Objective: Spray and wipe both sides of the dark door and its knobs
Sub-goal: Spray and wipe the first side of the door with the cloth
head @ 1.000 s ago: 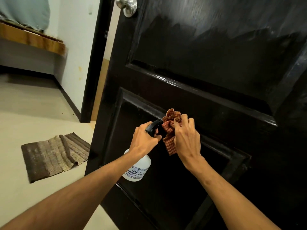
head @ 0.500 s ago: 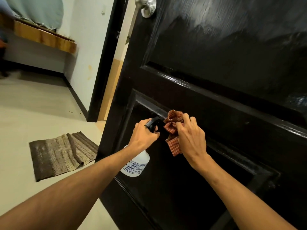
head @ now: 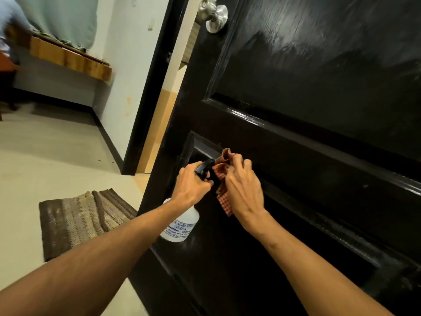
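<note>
The dark door (head: 307, 137) fills the right and middle of our view, swung ajar with its free edge toward the left; its glossy face carries streaky sheen on the upper panel, which we read as spray or wipe marks, though we cannot be sure. The metal knob (head: 213, 15) sits at the far top of that edge, untouched for now; we judge it waits its turn.

Just in front of the door's middle rail we hold our tools together — the left hand (head: 191, 188) is wrapped around the neck of the spray bottle (head: 181, 224), fingers clenched about the black trigger head, nozzle aimed right; the bottle hangs below the fist so the nozzle stays level. The right hand (head: 243, 190) bunches the checked cloth (head: 224, 179) in its fingers, pinching it directly at the nozzle; we take it that we are wetting the cloth, not the wood, so liquid does not run down the panel. Whether cloth and nozzle touch we cannot tell.

Beyond the door's edge, the dark door frame (head: 152, 87) stands against a pale wall; on the floor to the near left lies a striped mat (head: 84, 220); further left, a wooden ledge (head: 70, 58) under a pale green curtain (head: 63, 19).
</note>
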Action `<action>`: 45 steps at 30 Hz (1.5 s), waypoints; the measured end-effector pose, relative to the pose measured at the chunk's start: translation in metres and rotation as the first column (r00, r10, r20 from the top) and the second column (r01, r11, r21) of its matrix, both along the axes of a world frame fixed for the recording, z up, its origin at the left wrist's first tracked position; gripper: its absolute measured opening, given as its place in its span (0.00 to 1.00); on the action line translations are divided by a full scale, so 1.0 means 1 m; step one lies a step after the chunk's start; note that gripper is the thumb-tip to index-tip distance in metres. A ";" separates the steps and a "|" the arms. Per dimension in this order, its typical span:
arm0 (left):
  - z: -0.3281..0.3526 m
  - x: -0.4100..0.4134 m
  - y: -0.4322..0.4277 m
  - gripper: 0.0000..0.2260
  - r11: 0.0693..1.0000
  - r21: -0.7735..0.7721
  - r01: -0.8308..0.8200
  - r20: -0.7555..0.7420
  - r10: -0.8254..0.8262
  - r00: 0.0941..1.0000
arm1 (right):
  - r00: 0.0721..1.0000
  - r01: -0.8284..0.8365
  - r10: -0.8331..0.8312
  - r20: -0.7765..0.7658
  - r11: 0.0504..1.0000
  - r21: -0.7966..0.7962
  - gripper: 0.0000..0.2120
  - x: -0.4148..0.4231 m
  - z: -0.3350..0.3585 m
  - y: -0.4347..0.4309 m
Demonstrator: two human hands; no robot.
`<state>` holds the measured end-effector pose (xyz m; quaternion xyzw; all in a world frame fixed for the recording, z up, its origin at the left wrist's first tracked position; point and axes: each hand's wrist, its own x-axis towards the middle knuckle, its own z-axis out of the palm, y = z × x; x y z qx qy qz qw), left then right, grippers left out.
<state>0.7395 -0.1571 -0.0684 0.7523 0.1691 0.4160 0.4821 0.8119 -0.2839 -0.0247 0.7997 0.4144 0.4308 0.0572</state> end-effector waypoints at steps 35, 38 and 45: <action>-0.022 0.043 0.175 0.12 0.996 -0.076 0.040 0.011 -0.039 0.999 | 0.991 -0.041 0.092 0.095 0.897 -0.440 0.23 0.070 0.020 0.176; -0.019 0.034 0.182 0.10 0.995 -0.087 0.049 0.027 -0.047 0.999 | 0.984 0.050 0.002 0.179 0.957 -0.286 0.20 0.080 0.040 0.181; -0.018 0.006 0.194 0.10 0.992 -0.102 0.071 -0.043 -0.075 0.996 | 0.998 0.019 -0.047 -0.047 0.879 -0.477 0.21 0.056 0.007 0.176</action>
